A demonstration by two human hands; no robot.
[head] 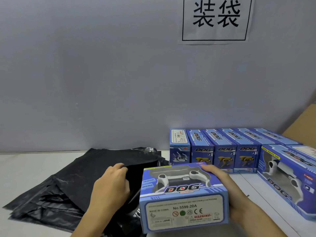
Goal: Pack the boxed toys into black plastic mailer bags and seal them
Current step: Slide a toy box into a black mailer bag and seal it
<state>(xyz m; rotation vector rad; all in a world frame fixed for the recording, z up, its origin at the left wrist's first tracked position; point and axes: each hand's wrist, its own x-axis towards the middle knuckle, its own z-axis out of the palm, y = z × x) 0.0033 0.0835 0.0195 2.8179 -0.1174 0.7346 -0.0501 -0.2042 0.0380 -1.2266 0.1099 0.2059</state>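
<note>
The blue toy box [183, 197] is nearest to us, held a little above the white table [25, 168], with its label side showing "No.5599-20A" and "MADE IN CHINA" turned to the person. The right hand [225, 187] grips it from the far right side, the fingers curled over the top edge. The left hand [111, 183] holds the edge of the top black mailer bag [106, 161], fingers curled into its mouth, which seems pulled open toward the box. I judge the box is just about to enter the bag; it touches or nearly touches the opening, but it is not inside yet. No sealed bag can be seen anywhere, so most of the work seems to remain. The pile of bags [47, 200] under the left hand is thin, shiny, wrinkled plastic, soft and slippery by its look. The box is stiff printed cardboard with sharp corners, which could catch on the film. Behind, against the grey wall, stands a row of boxes [222, 151] of the same kind, waiting, and one more box [289, 178] lies at the right. A paper sign [215, 19] with two characters hangs above.
</note>
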